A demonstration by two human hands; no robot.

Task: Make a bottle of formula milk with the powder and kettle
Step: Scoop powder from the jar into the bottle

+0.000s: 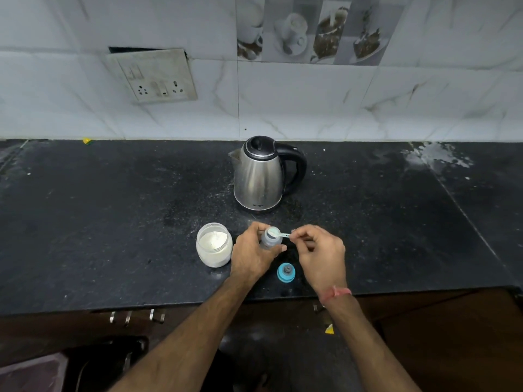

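Powder is going in: the right hand (321,254) pinches a scoop (276,233) over the open bottle (270,241), which the left hand (252,254) grips near the surface's front edge. Jar (214,244) open, cap (286,272) off, kettle (261,174) untouched behind; water, capping and shaking seemingly remain.

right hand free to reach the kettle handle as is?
Probably not yet. The right hand is pinching a scoop over the bottle held by the left hand. The path itself looks clear: the kettle stands behind, its handle turned to the right, nothing between.
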